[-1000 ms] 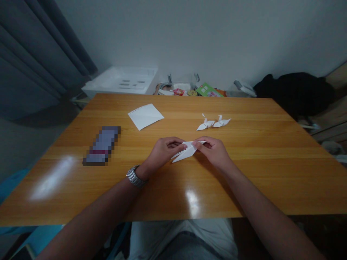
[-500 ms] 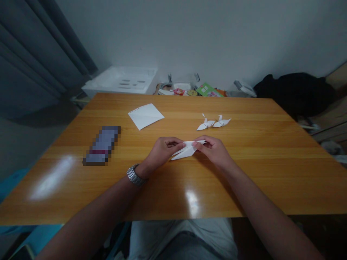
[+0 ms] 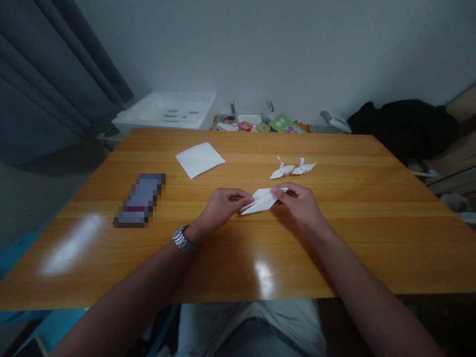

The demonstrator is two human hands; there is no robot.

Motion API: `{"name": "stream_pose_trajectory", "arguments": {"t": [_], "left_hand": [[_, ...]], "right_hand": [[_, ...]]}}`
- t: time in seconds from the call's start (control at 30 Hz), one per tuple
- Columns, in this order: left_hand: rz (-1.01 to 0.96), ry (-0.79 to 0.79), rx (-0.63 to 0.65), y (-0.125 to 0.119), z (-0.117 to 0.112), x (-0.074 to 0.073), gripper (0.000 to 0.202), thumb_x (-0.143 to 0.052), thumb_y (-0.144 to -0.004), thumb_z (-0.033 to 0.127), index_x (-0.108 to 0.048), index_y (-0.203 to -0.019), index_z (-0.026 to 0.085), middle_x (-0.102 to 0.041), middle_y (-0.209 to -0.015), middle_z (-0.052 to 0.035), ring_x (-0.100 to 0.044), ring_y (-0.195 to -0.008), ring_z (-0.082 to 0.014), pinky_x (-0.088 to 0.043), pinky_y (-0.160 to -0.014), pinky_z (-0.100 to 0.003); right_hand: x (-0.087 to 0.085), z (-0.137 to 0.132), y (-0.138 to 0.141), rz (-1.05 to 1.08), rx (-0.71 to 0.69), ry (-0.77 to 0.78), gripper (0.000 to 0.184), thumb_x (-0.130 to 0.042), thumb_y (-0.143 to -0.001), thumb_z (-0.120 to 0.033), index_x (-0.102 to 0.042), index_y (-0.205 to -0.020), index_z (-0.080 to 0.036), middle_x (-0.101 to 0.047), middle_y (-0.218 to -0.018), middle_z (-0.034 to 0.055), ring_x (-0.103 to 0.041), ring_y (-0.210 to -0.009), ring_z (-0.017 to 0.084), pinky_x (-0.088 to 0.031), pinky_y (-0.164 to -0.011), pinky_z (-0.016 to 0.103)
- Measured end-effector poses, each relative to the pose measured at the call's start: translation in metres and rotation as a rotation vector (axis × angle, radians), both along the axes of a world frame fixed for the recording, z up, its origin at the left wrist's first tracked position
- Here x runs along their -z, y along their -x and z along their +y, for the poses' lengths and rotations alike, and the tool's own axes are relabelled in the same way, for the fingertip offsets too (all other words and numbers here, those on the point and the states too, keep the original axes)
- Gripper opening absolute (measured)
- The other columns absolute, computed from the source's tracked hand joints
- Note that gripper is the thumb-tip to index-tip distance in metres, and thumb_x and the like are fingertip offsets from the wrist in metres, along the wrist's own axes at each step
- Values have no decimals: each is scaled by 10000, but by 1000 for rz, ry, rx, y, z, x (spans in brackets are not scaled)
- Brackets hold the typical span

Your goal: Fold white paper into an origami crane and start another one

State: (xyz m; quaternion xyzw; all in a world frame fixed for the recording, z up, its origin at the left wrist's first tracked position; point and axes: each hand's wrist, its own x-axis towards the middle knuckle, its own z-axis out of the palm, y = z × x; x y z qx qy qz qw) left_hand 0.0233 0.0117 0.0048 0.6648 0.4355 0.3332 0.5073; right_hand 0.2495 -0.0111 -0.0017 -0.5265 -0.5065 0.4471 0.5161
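Likely mid-fold: left hand (image 3: 225, 204), right hand (image 3: 302, 202) pinched closed on folded paper (image 3: 263, 199); cranes (image 3: 303, 169) at one o'clock. Next crease presumably needs aligned edges.

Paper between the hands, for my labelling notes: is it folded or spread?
Folded: the white paper shows a narrow, pointed shape, held between the left hand and the right hand.
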Motion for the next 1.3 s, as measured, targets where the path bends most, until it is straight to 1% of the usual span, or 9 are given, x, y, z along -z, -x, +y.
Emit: {"name": "stream_pose_trajectory", "arguments": {"t": [0.17,0.33,0.4,0.5,0.63,0.8,0.93,1.13,1.3], "left_hand": [[11,-39,-8,0,-1,-1,328,-722,-856,470,-796,-912,156,-786,-882,-71,-692,-741,-167,-540,-646,-241],[54,-141,57,-2,-3,-3,289,-655,-913,416,-767,-926,150,-781,-923,-77,-705,-806,-170,-559,-708,-249],[45,-148,71,-3,-3,-4,280,-641,-921,398,-753,-954,144,-779,-952,-85,-713,-841,-178,-569,-747,-258],[10,-143,81,-5,-4,-3,286,-638,-925,399,-740,-1013,146,-775,-999,-92,-716,-889,-183,-572,-791,-267],[-20,-128,78,-7,-5,1,253,-674,-908,394,-735,-942,150,-769,-918,-73,-706,-835,-166,-558,-739,-245],[-39,-102,26,-7,-5,2,244,-692,-895,386,-718,-906,144,-758,-868,-66,-697,-796,-165,-547,-698,-241],[-51,-115,48,-7,-4,1,227,-690,-902,368,-715,-910,142,-754,-871,-65,-691,-795,-158,-547,-709,-239],[-62,-153,90,-5,-3,6,221,-683,-916,364,-713,-930,145,-743,-872,-57,-678,-781,-138,-539,-705,-231],[-72,-160,105,-5,-4,7,215,-678,-919,363,-704,-938,150,-733,-871,-51,-668,-776,-135,-533,-695,-234]], "right_hand": [[6,1,1,95,29,23,333,-822,-745,-503,-764,-837,-188,-757,-842,58,-677,-741,185,-573,-729,331],[7,2,0,79,43,4,353,-814,-746,-526,-750,-815,-186,-744,-813,54,-665,-724,182,-562,-705,326],[5,2,0,37,13,-13,352,-811,-744,-528,-751,-819,-190,-745,-812,54,-666,-732,189,-557,-703,328],[2,-1,2,-54,-81,-33,335,-802,-758,-519,-748,-802,-191,-738,-783,47,-656,-720,190,-536,-691,320],[2,-5,7,-101,-175,-41,305,-774,-802,-494,-750,-822,-190,-734,-786,41,-647,-718,183,-512,-676,304],[-1,-6,9,-9,-118,-19,324,-727,-840,-525,-758,-850,-203,-752,-851,53,-679,-780,200,-558,-746,330],[-3,-6,9,39,-90,-9,318,-727,-844,-524,-771,-863,-209,-762,-873,64,-701,-790,214,-584,-750,343],[3,-6,10,77,-70,-37,292,-704,-884,-489,-779,-844,-210,-750,-827,49,-687,-742,188,-570,-724,321],[4,-5,10,47,-47,-59,317,-666,-913,-491,-768,-853,-198,-742,-830,48,-680,-735,181,-561,-724,319]]}}
